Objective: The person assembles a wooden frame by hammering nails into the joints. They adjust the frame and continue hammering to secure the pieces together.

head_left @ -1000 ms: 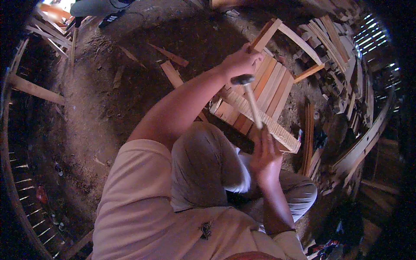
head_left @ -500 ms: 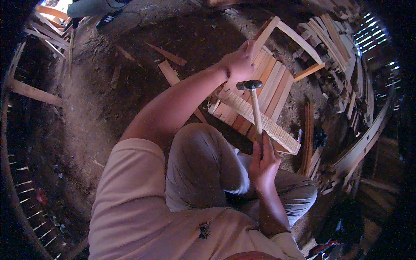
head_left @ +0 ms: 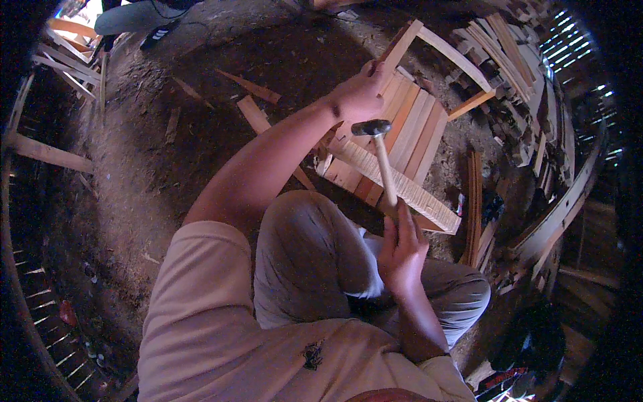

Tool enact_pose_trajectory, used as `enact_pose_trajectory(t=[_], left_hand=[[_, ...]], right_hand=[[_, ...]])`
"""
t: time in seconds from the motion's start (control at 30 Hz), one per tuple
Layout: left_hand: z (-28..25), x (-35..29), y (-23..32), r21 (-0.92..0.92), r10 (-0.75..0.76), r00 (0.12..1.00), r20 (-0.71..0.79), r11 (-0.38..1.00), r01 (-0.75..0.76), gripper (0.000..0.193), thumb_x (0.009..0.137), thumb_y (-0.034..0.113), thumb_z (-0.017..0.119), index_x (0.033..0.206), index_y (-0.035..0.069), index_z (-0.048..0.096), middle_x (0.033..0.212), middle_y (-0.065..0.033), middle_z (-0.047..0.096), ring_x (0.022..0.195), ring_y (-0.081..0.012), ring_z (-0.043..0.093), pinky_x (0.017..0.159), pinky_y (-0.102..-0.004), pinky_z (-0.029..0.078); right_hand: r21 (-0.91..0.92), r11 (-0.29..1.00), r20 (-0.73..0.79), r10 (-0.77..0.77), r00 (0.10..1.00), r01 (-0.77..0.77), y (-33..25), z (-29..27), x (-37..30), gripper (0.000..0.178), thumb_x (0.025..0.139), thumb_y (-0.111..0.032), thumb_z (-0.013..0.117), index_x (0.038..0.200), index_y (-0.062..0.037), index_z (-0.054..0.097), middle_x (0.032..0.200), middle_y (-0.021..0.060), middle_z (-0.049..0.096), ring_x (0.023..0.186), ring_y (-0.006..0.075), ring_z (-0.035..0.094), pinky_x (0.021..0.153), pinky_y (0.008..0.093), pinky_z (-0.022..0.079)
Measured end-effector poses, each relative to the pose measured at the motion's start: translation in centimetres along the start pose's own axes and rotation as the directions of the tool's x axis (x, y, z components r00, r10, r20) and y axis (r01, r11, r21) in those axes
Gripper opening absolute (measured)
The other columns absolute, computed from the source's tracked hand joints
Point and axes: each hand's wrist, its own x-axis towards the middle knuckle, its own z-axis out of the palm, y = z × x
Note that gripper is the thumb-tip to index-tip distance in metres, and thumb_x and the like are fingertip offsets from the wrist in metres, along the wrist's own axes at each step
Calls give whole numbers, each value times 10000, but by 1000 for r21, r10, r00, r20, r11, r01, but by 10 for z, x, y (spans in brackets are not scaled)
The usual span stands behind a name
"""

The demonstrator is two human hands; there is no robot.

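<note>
My right hand (head_left: 403, 258) is closed round the wooden handle of a hammer (head_left: 384, 164), with its dark metal head raised over the near left corner of a slatted wooden chair (head_left: 416, 124). The chair lies tilted on the ground in front of my knees, its curved rail and frame toward the far side. My left hand (head_left: 358, 95) grips a frame bar (head_left: 402, 48) on the chair's left side, with the fingers wrapped round it. The wide, ridged rail (head_left: 418, 195) of the chair faces me, passing behind the hammer handle.
Scrap boards (head_left: 254, 115) lie on the earth floor to the left. A stack of cut timber (head_left: 502, 57) stands at the far right, and long strips (head_left: 474, 201) lie right of the chair. At the far left edge another person's shoe (head_left: 159, 35) shows.
The hammer has swung slightly left, its head nearer my left hand and tilted a little. My left hand keeps its grip on the frame bar. The whole view has shifted slightly.
</note>
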Motion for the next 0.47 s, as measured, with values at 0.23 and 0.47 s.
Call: enact_pose_trajectory(t=[0.23, 0.47], left_hand=[[-2, 3, 7, -141, -57, 998, -27, 989, 53, 769, 880, 90, 533, 1507, -130, 144, 1508, -375, 293, 1346, -495, 421, 1074, -439, 453], [-7, -5, 2, -152, -134, 991, -3, 980, 132, 883, 887, 154, 573, 1576, -44, 58, 1599, -309, 198, 1423, -479, 345, 1176, -411, 351]], right_hand=[[-21, 998, -40, -66, 997, 65, 17, 4, -9, 415, 924, -21, 642, 1316, 84, 554, 1140, 294, 677, 967, 437, 702, 798, 459, 588], [37, 999, 59, 28, 998, -30, 9, -9, -13, 400, 946, -58, 628, 1319, 75, 574, 1090, 285, 698, 958, 409, 719, 820, 430, 567]])
